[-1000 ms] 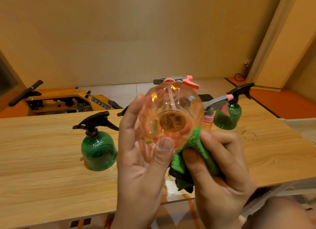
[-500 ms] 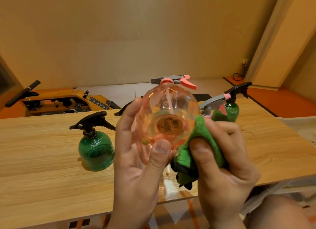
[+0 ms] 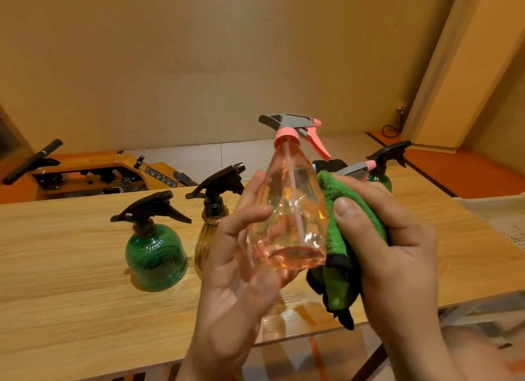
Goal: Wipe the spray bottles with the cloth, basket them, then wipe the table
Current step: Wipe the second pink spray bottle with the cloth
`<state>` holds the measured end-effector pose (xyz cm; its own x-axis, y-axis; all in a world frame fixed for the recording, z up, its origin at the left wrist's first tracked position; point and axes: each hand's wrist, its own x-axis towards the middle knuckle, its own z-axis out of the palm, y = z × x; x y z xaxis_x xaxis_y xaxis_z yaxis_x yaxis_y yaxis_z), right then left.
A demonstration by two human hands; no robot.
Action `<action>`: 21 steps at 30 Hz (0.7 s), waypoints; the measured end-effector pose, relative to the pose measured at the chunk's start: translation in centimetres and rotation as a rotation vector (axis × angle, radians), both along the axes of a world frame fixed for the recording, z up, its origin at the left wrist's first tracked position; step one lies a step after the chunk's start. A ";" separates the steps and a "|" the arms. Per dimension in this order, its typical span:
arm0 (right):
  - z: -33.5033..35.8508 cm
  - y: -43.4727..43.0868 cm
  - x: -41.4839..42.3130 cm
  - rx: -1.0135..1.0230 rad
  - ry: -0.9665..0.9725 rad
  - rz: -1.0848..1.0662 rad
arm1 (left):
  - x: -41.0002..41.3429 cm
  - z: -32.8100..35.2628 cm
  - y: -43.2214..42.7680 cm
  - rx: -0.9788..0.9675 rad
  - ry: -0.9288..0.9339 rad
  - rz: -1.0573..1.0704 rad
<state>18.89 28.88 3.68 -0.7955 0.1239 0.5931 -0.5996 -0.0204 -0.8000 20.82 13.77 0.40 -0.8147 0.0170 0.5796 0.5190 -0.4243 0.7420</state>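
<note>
Right hand (image 3: 397, 252), cloth (image 3: 338, 238) partly hide rear bottle (image 3: 382, 181).

I see the pink spray bottle (image 3: 292, 215) has swung from base-toward-me to upright, nozzle on top. My left hand (image 3: 238, 281) now cradles its left side and bottom, thumb off the base. The green cloth (image 3: 338, 238) has moved up its right side. An amber bottle (image 3: 210, 227) now shows left of it.

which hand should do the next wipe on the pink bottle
Right. The right hand grips the green cloth against the side of the pink bottle, while the left hand holds that bottle up off the table.
</note>
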 end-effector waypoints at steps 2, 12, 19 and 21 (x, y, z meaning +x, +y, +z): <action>-0.2 0.4 0.0 0.044 0.002 0.009 | -0.3 0.1 0.5 0.067 -0.026 0.004; -1.0 2.8 0.4 0.025 -0.161 -0.008 | -1.3 -2.2 3.0 0.123 -0.038 0.017; -1.2 5.5 0.7 0.091 -0.199 0.009 | -1.9 -2.7 4.0 0.060 -0.085 -0.221; -1.5 6.6 0.5 0.088 -0.189 0.002 | -2.3 -3.2 4.5 0.023 -0.107 -0.254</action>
